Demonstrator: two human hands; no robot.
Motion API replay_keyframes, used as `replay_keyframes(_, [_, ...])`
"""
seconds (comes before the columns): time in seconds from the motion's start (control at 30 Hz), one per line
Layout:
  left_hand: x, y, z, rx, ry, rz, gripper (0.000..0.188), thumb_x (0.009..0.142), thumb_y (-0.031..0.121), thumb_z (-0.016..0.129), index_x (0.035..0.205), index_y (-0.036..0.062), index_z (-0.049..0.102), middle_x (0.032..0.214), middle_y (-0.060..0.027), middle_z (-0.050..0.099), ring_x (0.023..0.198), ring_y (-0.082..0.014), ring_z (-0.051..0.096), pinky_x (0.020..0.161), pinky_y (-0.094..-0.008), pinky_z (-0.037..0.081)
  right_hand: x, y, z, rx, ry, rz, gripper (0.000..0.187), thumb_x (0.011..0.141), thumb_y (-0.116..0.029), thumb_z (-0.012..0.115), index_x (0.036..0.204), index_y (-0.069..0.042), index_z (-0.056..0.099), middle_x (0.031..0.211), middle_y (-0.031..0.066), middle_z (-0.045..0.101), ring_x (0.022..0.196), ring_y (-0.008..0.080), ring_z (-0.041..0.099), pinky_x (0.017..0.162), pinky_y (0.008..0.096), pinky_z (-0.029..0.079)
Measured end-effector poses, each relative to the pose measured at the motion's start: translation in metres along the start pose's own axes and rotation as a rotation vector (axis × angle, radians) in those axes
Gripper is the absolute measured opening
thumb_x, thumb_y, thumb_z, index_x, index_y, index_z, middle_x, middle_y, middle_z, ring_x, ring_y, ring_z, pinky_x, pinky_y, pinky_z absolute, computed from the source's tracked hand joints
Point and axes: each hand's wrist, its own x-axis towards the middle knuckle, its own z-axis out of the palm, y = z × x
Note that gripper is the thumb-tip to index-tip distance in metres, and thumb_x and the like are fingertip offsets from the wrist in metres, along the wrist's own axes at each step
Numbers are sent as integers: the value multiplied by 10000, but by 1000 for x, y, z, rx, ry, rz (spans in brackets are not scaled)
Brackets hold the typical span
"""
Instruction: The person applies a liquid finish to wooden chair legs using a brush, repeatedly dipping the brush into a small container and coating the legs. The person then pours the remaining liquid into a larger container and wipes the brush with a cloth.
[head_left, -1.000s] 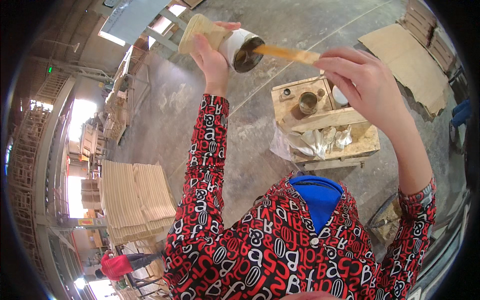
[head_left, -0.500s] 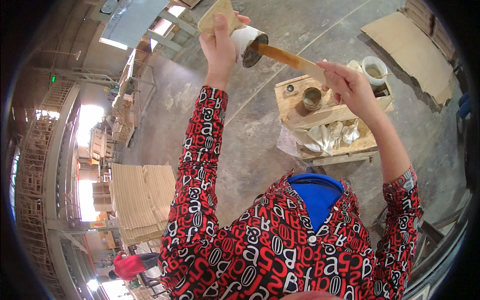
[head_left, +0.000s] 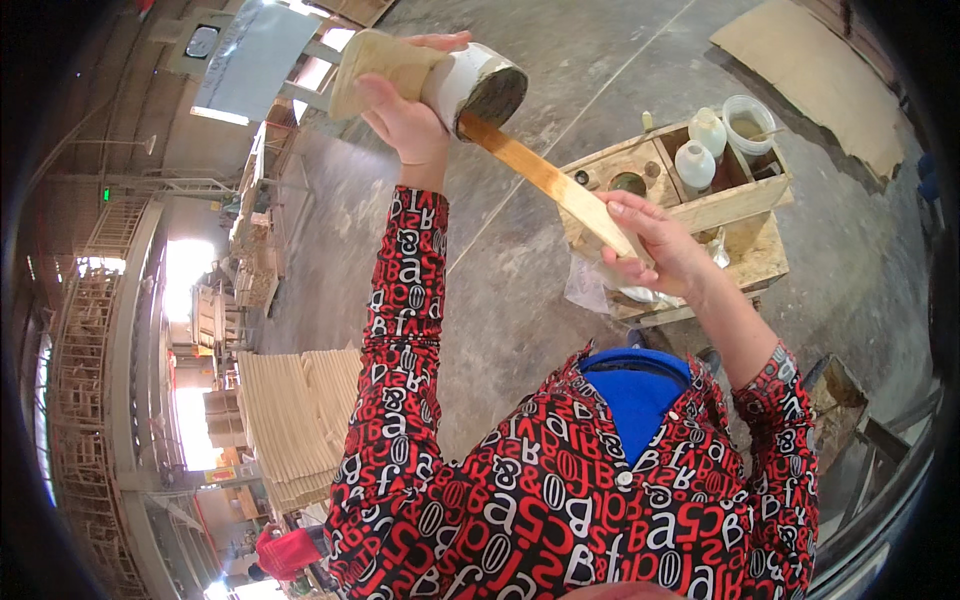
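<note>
My left hand (head_left: 415,125) is closed around a pale tan, rounded piece (head_left: 385,75) and a white can (head_left: 458,82) joined to or pressed against it. I cannot tell how the two are held together. The can lies tilted, its dark, stained round end (head_left: 497,97) facing right and down. My right hand (head_left: 655,240) grips the pale end of a flat wooden stick (head_left: 545,172). The stick's amber-stained far end meets the lower edge of the can's dark end; its tip is hidden there.
Below right stands a wooden caddy (head_left: 735,205) with white bottles (head_left: 694,165), a clear tub (head_left: 748,125) and a round container (head_left: 628,184). Cardboard (head_left: 820,80) lies on the concrete floor (head_left: 520,290). Stacked wooden strips (head_left: 300,420) and a person in red (head_left: 290,553) are at left.
The can and tan piece have shifted slightly left, with more of the tan piece showing. My right hand has moved down and left with the stick, uncovering the bottles in the caddy.
</note>
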Motion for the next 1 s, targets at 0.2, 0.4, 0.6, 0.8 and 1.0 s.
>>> replay_keyframes(0.2, [-4, -40, 4, -387, 399, -180, 793, 824, 734, 286, 1124, 15, 431, 1000, -197, 592, 973, -328, 582, 834, -442, 490, 29, 17, -6, 405, -162, 32, 314, 950, -273, 457, 1248, -179, 422, 715, 123, 589, 420, 62, 402, 298, 146, 265])
replay_keyframes(0.4, [-121, -126, -86, -549, 948, -669, 672, 902, 613, 286, 1263, 53, 375, 1088, -102, 540, 1128, -277, 486, 955, -450, 412, 27, -6, -33, -47, 270, -113, 317, 965, -284, 409, 1239, -130, 449, 764, 119, 595, 459, 102, 480, 320, 165, 301])
replay_keyframes(0.6, [-223, -172, -32, -879, 814, -1418, 747, 869, 639, 247, 1298, 49, 408, 1331, -135, 442, 1218, -321, 430, 1030, -468, 336, 16, -11, -76, -1693, 792, -380, 242, 878, -194, 551, 1110, -134, 583, 834, 72, 603, 710, 174, 587, 607, 307, 493])
replay_keyframes(0.8, [-245, -195, -51, -830, 832, -1464, 783, 858, 656, 231, 1309, 44, 414, 1342, -138, 443, 1231, -335, 422, 1038, -473, 320, 27, 7, -70, -2460, 626, -364, 318, 783, -135, 582, 1099, -176, 589, 1058, 28, 545, 844, 237, 552, 674, 352, 502])
replay_keyframes(1.0, [-260, -199, -32, -721, 918, -1524, 748, 859, 654, 263, 1320, 81, 399, 1354, -118, 433, 1207, -326, 447, 1008, -497, 336, 8, -4, -82, -2460, 556, -173, 305, 794, -125, 557, 1094, -168, 594, 1069, 28, 541, 841, 236, 550, 703, 349, 506])
